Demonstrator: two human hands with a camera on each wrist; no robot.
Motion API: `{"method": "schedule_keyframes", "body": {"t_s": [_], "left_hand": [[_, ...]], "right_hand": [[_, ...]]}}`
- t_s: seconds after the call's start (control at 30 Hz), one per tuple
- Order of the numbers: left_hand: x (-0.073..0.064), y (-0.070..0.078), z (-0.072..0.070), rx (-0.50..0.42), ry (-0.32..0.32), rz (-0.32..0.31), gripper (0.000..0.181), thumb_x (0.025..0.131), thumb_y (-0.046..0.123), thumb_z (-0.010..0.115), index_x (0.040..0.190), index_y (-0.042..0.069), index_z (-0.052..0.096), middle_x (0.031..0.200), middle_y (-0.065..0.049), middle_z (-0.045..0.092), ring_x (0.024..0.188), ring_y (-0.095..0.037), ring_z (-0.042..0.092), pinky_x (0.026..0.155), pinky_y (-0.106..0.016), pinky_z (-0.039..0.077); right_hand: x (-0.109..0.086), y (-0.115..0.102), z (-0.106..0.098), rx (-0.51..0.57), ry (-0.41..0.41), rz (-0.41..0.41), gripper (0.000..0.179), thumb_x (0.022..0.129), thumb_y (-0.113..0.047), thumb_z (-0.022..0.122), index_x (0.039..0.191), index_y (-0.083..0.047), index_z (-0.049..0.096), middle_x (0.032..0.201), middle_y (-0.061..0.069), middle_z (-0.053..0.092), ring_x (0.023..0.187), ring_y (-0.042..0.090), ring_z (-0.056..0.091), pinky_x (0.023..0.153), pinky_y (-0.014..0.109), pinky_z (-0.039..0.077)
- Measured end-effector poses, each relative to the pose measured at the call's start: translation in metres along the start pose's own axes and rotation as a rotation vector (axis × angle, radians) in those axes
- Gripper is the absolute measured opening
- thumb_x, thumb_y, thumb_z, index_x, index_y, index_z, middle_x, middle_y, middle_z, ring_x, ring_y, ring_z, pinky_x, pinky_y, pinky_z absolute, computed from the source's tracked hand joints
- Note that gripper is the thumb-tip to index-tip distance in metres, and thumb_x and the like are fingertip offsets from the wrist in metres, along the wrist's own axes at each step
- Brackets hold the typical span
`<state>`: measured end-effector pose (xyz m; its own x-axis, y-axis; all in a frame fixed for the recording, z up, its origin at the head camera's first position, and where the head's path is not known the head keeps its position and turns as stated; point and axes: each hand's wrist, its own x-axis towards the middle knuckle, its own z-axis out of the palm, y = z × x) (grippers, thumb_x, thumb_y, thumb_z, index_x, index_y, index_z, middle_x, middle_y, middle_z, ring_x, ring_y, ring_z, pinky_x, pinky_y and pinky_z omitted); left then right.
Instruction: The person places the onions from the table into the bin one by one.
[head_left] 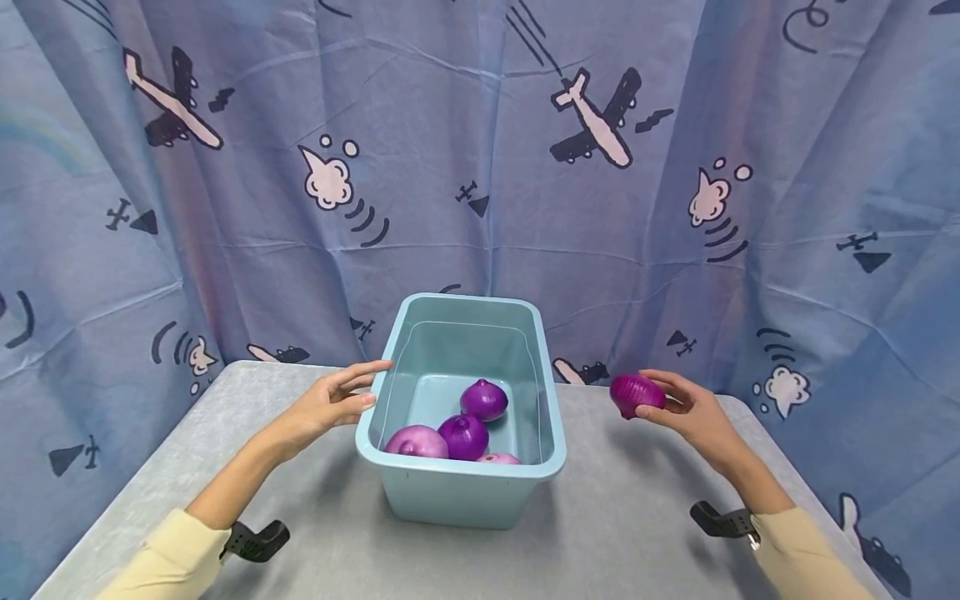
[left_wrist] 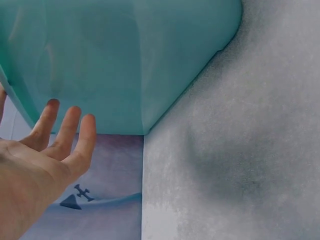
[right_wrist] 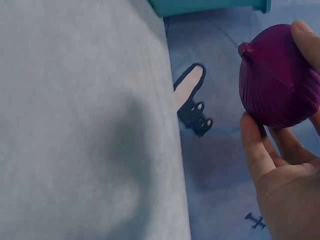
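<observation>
In the head view a light blue plastic bin (head_left: 461, 469) stands upright on the table. Inside it lie several onions, two dark purple (head_left: 483, 401) and, nearer the front wall, a paler pink-purple onion (head_left: 418, 442) and another partly hidden by the rim. My left hand (head_left: 330, 406) is at the bin's left side, fingers fairly straight with tips at the rim; firm contact is hard to tell. To the right of the bin, my right hand (head_left: 693, 417) holds a purple onion (head_left: 636, 394) above the table, between thumb and fingers, as the right wrist view confirms.
The grey table (head_left: 615, 517) carries the bin near its middle. Behind and around it hangs a blue curtain (head_left: 420, 192) printed with airplanes. Black straps with small devices (head_left: 258, 542) sit on both wrists, below yellow sleeves.
</observation>
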<state>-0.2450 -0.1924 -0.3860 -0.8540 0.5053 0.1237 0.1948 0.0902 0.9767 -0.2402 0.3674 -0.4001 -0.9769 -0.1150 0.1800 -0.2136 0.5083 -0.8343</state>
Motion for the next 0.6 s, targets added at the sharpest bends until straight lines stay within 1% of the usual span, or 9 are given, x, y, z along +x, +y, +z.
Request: {"method": "schedule_keyframes", "body": {"t_s": [0.17,0.23,0.37,0.5,0.6], "left_hand": [[0.000,0.002,0.000,-0.001,0.003,-0.003,0.057,0.102,0.019,0.063,0.155,0.015,0.044,0.151,-0.018,0.044,0.126,-0.031,0.056,0.097,-0.047,0.049],[0.000,0.003,0.000,-0.002,0.001,-0.006,0.058,0.101,0.019,0.064,0.156,0.015,0.043,0.151,-0.018,0.044,0.126,-0.031,0.056,0.097,-0.047,0.049],[0.001,0.003,0.000,-0.004,-0.001,-0.010,0.059,0.101,0.019,0.064,0.156,0.016,0.043,0.151,-0.017,0.044,0.126,-0.030,0.055,0.097,-0.047,0.050],[0.000,0.003,0.000,-0.004,-0.001,-0.013,0.059,0.101,0.019,0.064,0.156,0.016,0.043,0.151,-0.017,0.044,0.126,-0.030,0.055,0.097,-0.047,0.050],[-0.001,0.003,0.000,-0.016,-0.005,-0.009,0.059,0.102,0.018,0.064,0.156,0.014,0.042,0.150,-0.018,0.044,0.126,-0.030,0.056,0.097,-0.047,0.050]], "right_hand": [[0.005,-0.014,0.002,-0.007,-0.006,-0.046,0.062,0.094,-0.025,0.078,0.146,-0.008,0.051,0.138,0.024,0.054,0.117,0.038,0.058,0.083,0.026,0.054],[0.007,-0.020,0.003,-0.001,-0.011,-0.043,0.061,0.093,-0.027,0.078,0.146,-0.010,0.052,0.138,0.022,0.054,0.117,0.036,0.059,0.084,0.026,0.054],[0.010,-0.032,0.006,0.024,-0.033,-0.053,0.062,0.093,-0.025,0.078,0.147,-0.010,0.051,0.139,0.022,0.054,0.117,0.034,0.059,0.085,0.027,0.054],[0.014,-0.042,0.010,0.062,-0.047,-0.065,0.060,0.094,-0.022,0.078,0.147,-0.010,0.052,0.139,0.021,0.054,0.115,0.026,0.062,0.085,0.027,0.054],[0.016,-0.050,0.013,0.101,-0.061,-0.089,0.059,0.093,-0.018,0.077,0.146,-0.010,0.052,0.139,0.020,0.055,0.112,0.020,0.063,0.086,0.028,0.055]]}}
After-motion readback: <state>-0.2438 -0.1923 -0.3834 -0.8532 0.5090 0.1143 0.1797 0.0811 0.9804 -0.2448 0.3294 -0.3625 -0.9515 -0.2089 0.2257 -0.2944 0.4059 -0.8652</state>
